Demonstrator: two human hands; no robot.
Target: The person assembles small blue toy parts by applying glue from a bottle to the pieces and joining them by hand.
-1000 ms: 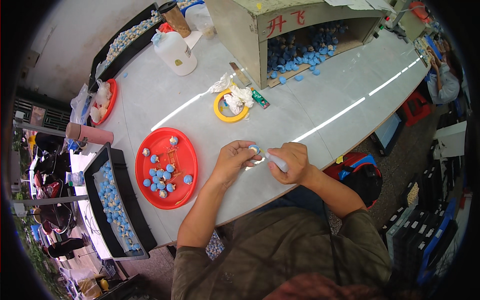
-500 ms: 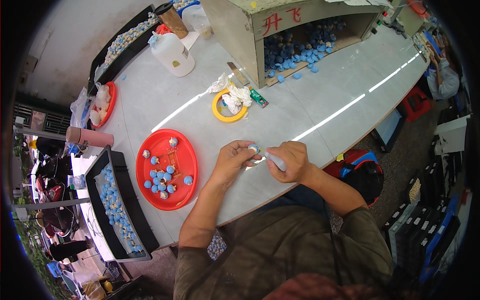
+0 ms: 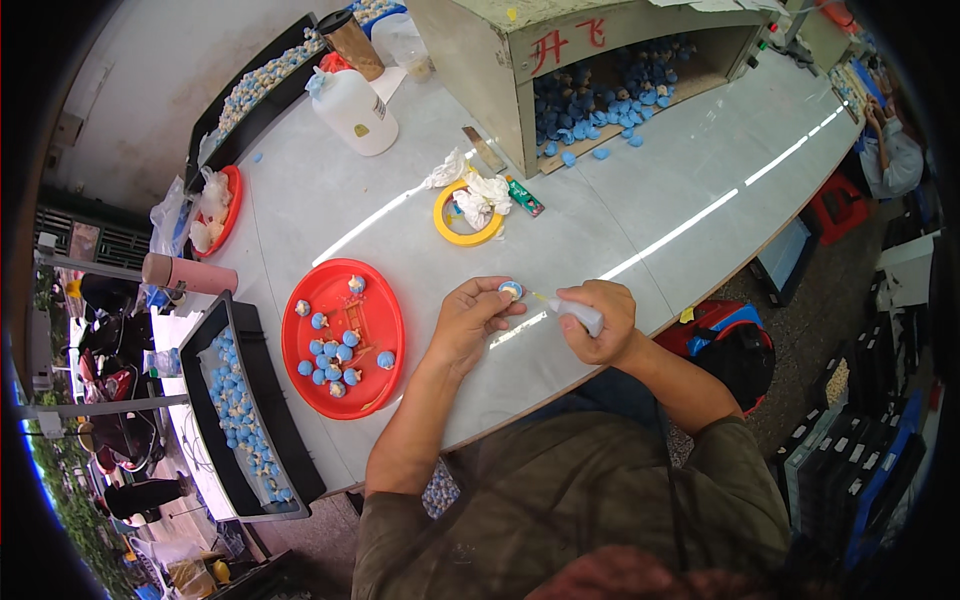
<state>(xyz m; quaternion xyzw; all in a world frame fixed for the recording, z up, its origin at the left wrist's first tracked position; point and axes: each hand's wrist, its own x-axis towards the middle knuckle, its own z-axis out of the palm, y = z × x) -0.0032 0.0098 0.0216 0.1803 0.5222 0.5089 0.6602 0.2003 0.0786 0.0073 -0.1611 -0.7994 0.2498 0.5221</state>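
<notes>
My left hand (image 3: 468, 322) pinches a small round blue and cream piece (image 3: 511, 290) between thumb and fingers, its hollow-looking face turned up. To its right, my right hand (image 3: 612, 318) is wrapped round a small translucent squeeze bottle (image 3: 584, 317). The bottle's thin nozzle points left at the piece, with a short gap between them. Left of my left forearm is a round red tray (image 3: 375, 390) holding several blue balls (image 3: 330, 348) with cream parts.
A black bin (image 3: 290, 440) of blue pieces stands left of the tray. Ahead lie yellow tape (image 3: 446, 228), crumpled tissue (image 3: 478, 204) and a green packet (image 3: 524, 197). Farther back are a white jug (image 3: 352, 112) and an open-fronted box (image 3: 522, 110) with blue shells. A person (image 3: 893, 160) sits far right.
My right hand has drawn the bottle back to the right, so its nozzle is now farther from the piece. The piece has tilted in my left fingers. The whole view has shifted slightly.
</notes>
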